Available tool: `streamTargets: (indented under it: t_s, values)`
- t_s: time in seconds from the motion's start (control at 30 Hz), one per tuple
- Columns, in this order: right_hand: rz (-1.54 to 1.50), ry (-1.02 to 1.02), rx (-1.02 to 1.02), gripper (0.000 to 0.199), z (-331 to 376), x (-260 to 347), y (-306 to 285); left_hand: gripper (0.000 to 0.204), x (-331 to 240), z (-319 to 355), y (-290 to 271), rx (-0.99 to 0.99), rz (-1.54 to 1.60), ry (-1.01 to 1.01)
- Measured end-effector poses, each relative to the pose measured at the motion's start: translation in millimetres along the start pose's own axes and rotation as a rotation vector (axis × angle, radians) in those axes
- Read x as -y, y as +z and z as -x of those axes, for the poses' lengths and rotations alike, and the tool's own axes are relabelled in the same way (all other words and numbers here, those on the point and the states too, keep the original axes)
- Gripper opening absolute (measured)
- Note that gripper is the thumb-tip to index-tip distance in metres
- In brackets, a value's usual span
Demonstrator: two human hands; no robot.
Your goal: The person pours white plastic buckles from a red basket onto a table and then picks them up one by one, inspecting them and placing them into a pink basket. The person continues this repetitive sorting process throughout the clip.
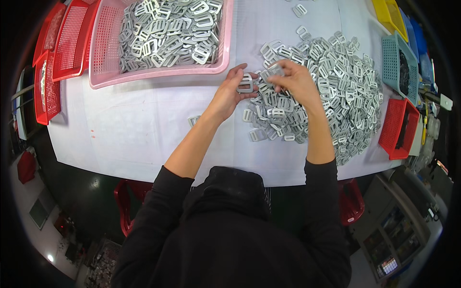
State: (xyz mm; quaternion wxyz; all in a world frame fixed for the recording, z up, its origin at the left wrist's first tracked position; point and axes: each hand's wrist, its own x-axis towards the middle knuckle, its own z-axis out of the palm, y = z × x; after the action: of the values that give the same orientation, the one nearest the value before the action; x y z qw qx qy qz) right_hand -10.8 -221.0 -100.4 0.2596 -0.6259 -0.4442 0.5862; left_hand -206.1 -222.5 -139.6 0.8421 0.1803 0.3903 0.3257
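Observation:
My left hand (229, 94) holds a silver metal slide buckle (245, 83) upright between thumb and fingers, just right of the pink basket's near corner. Close by on the right, my right hand (294, 82) pinches another buckle (272, 73), slightly blurred, over the edge of the heap. The large heap of loose metal buckles (341, 96) spreads over the white table under and beyond my right forearm. Many more buckles (168, 33) fill the pink basket (158, 79) at the far left. One single buckle (194, 120) lies beside my left forearm, partly hidden by it.
Red baskets (72, 43) stand along the table's left edge. On the right edge are a yellow basket (390, 19), a teal basket (394, 65) and a red basket (394, 128). Loose buckles (299, 10) lie at the back. Red chairs (126, 204) stand by the near edge.

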Motion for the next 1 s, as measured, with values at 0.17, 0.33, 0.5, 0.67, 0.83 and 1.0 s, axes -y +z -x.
streamTargets:
  t_s: [0.17,0.33,0.5,0.67,0.83,1.0]
  values:
    - [0.444,-0.251,0.035,0.042,3.9,7.3,42.2,0.047,14.7,2.2,-8.9,0.105,-0.131,-0.053]
    - [0.93,-0.4,-0.278,0.034,-42.7,-8.2,5.2,0.043,8.6,8.4,-29.2,0.09,0.042,-0.063]
    - [1.075,-0.674,-0.325,0.023,-73.0,-37.6,-4.1,0.039,-6.3,14.0,-33.5,0.178,0.08,-0.08]
    - [0.308,-0.273,-0.242,0.017,-31.9,-7.3,5.6,0.04,0.3,11.8,-39.0,0.172,0.122,-0.049]
    - [0.233,-0.173,-0.009,0.021,0.3,-5.1,36.8,0.037,3.7,11.7,-18.0,0.172,0.159,-0.086]
    - [0.928,-0.299,-0.62,0.025,-42.4,-22.2,-6.3,0.037,8.2,14.4,-24.5,0.138,-0.027,-0.086]
